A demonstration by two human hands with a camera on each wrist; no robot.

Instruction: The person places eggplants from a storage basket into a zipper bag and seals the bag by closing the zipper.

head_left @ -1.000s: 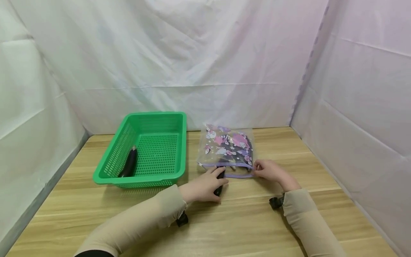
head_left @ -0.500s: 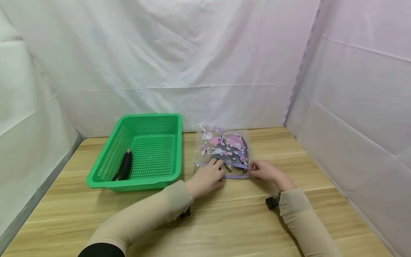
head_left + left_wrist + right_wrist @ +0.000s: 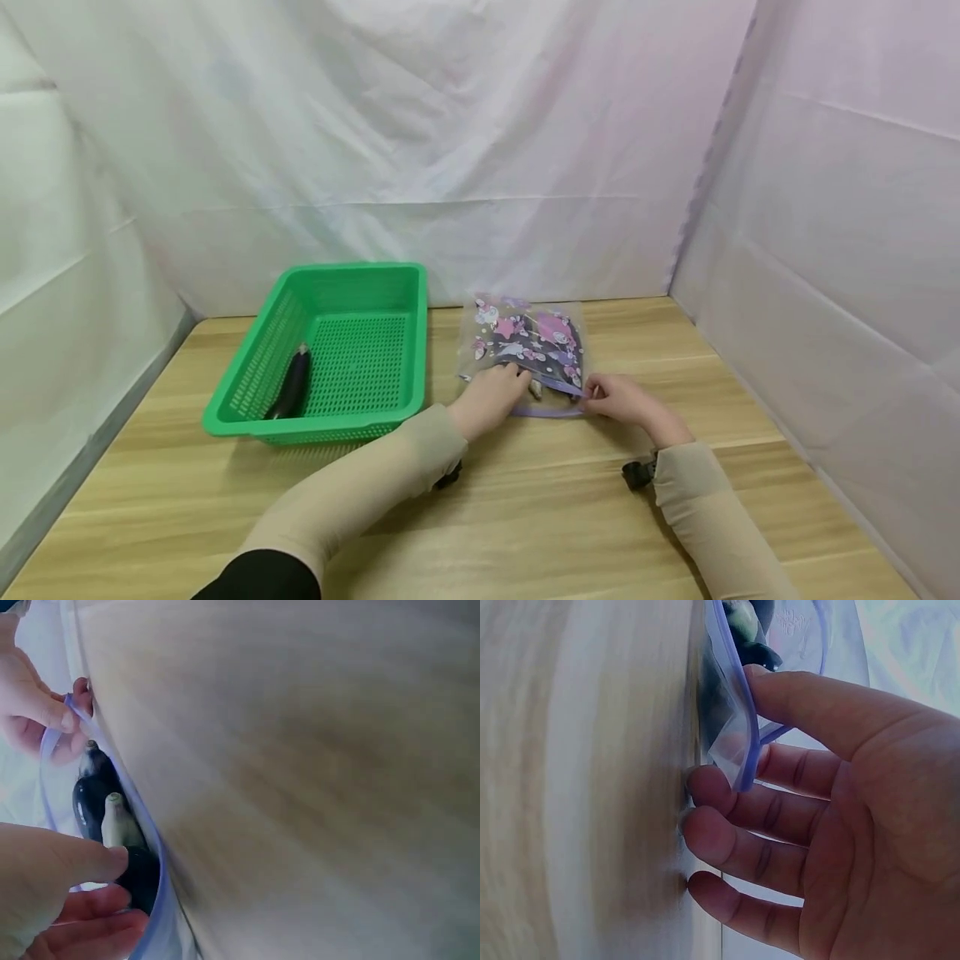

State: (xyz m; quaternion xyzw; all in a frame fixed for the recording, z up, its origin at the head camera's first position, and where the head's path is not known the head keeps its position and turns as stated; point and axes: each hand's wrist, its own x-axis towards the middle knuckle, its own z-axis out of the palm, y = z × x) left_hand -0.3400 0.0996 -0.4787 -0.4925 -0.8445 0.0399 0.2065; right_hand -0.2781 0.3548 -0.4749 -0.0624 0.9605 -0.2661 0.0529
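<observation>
A clear zip bag (image 3: 480, 337) with pink and purple cartoon prints lies on the table, its purple-edged mouth towards me. Dark eggplants are inside; one with a pale stem end (image 3: 116, 817) and another dark eggplant (image 3: 91, 799) show through the mouth in the left wrist view. My left hand (image 3: 491, 400) reaches into the left part of the mouth, a dark eggplant (image 3: 142, 879) between thumb and fingers. My right hand (image 3: 622, 400) pinches the mouth's right corner by the purple zip edge (image 3: 742, 712), its other fingers loosely bent near the tabletop.
Left of the bag stands a green plastic basket (image 3: 416, 350) with one dark eggplant (image 3: 292, 385) along its left side. White cloth walls (image 3: 450, 125) enclose the wooden table (image 3: 540, 517) at the back and sides.
My left hand has moved forward with the eggplant from in front of the bag into its mouth, so the eggplant is now mostly hidden in the head view. My right hand keeps the corner.
</observation>
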